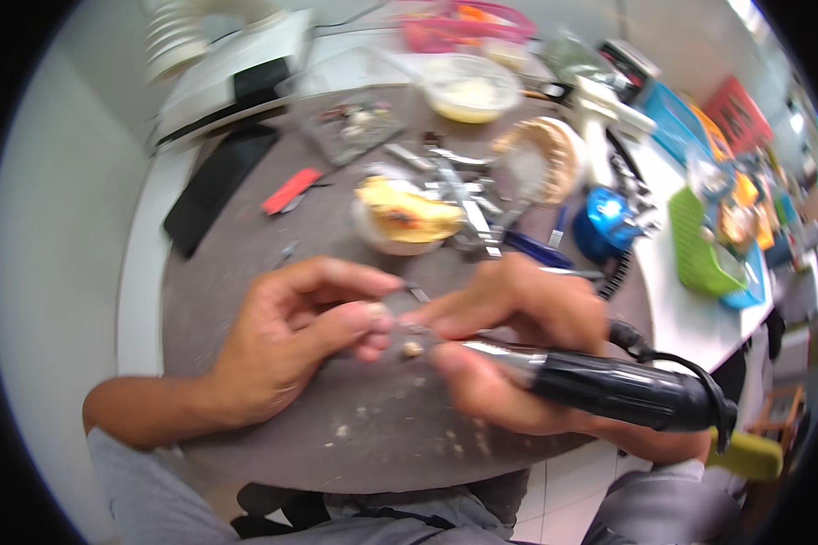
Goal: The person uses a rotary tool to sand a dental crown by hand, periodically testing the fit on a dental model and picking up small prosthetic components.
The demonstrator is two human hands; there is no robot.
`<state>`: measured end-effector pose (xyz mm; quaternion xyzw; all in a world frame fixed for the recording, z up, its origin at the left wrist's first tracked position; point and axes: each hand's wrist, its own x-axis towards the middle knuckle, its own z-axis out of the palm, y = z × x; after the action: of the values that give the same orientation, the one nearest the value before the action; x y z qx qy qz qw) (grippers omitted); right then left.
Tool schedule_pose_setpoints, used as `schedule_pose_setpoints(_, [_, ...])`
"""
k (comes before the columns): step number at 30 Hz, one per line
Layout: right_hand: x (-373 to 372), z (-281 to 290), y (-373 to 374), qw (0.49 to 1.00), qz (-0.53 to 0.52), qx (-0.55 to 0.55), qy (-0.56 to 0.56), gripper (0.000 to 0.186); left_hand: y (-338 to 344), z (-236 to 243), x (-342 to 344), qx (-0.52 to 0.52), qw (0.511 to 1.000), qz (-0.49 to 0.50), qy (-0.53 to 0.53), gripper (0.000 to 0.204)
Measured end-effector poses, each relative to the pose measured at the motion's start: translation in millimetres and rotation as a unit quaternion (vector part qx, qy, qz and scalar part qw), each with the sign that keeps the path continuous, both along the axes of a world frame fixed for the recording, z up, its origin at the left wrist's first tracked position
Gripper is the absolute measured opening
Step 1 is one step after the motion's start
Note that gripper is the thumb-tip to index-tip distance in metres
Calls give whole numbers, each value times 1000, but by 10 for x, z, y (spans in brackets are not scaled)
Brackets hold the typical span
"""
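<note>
My right hand (509, 336) is wrapped round a black and silver rotary handpiece (627, 389), its silver nose pointing left over the middle of the table. Just left of the fingertips is a small cream-coloured piece (413, 349); blur hides whether it lies on the table or touches the tool. Facing it, my left hand (300, 336) has the thumb and curled fingers close together, with the forefinger stretched above them. Something pale shows at the thumb tip, too blurred to tell from the nail. Pale crumbs and dust (341, 433) lie on the brown-grey table (273, 454) near me.
Beyond my hands stand a white bowl with a yellow piece (409, 213), metal tools (463, 195), a dental arch model (554, 159) and a blue metal object (606, 221). A clear box (350, 118) and a round tub (471, 88) sit farther back. A green basket (695, 241) is right.
</note>
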<state>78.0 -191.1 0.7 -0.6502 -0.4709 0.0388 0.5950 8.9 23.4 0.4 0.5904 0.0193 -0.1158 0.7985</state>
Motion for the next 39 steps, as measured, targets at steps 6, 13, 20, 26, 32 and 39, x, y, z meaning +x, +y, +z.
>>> schedule_pose_setpoints(6, [-69, -41, 120, 993, -52, 53, 89, 15, 98, 5, 32, -17, 999, -38, 21, 23])
schedule_pose_setpoints(13, [-98, -32, 119, 996, -51, 35, 68, 15, 84, -53, 31, -22, 999, -43, -10, 22])
schedule_pose_setpoints(20, [-101, -27, 130, 997, -48, 48, 48, 14, 54, -32, 37, -43, 998, -45, -8, 16])
schedule_pose_setpoints(26, [-113, -48, 163, 997, -49, 49, 40, 14, 70, -47, 32, -43, 998, -45, -9, 13])
schedule_pose_setpoints(32, [-114, 4, 156, 997, -49, 17, 64, 14, 76, -22, 22, -38, 998, -49, -2, 11])
schedule_pose_setpoints(39, [-103, 17, 151, 997, -49, -20, 52, 17, 73, -36, 29, -17, 997, -67, -21, 10])
